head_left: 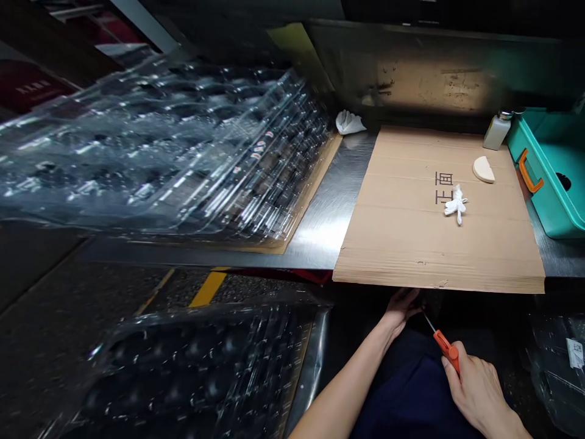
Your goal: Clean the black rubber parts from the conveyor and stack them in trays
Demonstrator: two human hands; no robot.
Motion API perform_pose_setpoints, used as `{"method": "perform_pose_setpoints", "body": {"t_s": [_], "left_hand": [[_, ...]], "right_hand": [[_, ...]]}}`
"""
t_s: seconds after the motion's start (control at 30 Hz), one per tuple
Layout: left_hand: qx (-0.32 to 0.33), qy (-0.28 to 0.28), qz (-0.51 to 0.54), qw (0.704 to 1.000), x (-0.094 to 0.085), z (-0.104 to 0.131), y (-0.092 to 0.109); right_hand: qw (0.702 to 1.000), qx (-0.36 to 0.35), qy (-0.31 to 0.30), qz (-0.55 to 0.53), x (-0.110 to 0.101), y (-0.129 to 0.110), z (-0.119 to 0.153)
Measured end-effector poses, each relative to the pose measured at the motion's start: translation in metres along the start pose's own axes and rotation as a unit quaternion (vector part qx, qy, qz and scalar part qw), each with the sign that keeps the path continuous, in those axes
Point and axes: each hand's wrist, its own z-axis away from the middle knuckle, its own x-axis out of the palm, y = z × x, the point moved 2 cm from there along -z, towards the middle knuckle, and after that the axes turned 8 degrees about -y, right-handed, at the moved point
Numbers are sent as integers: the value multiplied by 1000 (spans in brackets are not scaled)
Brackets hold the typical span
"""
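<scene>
Clear plastic trays point(219, 152) stand left of cardboard sheet point(397, 231). Your left hand point(398, 312) is at sheet's near edge, partly hidden; cannot tell its grip. Orange-handled tool point(442, 342), near side of sheet, points toward it. Your right hand point(478, 384) closes around tool. Teal box point(548, 195): right of sheet.

Below the near edge of the worktop point(326, 228), your right hand point(478, 385) grips an orange-handled tool point(445, 350) whose metal shaft point(429, 321) points toward your left hand point(400, 310), while a cardboard sheet point(402, 238) overhangs that edge between stacked clear trays point(183, 140) and a teal bin point(551, 198).
</scene>
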Motion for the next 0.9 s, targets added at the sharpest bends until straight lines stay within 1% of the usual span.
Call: {"method": "perform_pose_setpoints", "body": {"t_s": [0.07,0.13,0.27,0.37,0.47,0.53,0.57,0.6,0.63,0.7,0.73,0.8,0.83,0.9], "left_hand": [[-32,17,68,997,3,-1,-1],[-46,33,113,992,7,-2,1],[-60,34,122,990,14,0,6],[-61,51,120,990,13,3,10],[-82,73,108,988,8,6,12],[-104,67,92,988,3,7,10],[-116,61,80,988,0,7,8],[-126,57,64,988,-3,8,6],[-135,55,44,988,-5,10,3],[-147,57,5,987,-8,13,-3],[-152,55,-10,987,-8,15,-5],[-165,49,-30,985,-5,20,-8],[-170,42,-39,984,-3,22,-8],[-173,34,-62,982,3,26,-7]], "right_hand": [[1000,-5,19,-2,0,-1,0],[1000,-7,30,3,-1,-1,1],[1000,15,27,2,-4,-2,6],[998,41,42,-19,-8,-1,16],[992,82,41,-81,-15,11,31],[978,143,65,-140,-20,31,45],[963,182,96,-174,-24,45,53],[942,222,141,-210,-27,60,62],[913,259,196,-248,-31,76,70],[836,311,317,-323,-39,106,82],[794,322,377,-352,-44,120,84],[723,313,486,-379,-58,144,76],[697,297,531,-379,-65,155,66],[668,252,598,-364,-78,175,37]]}}
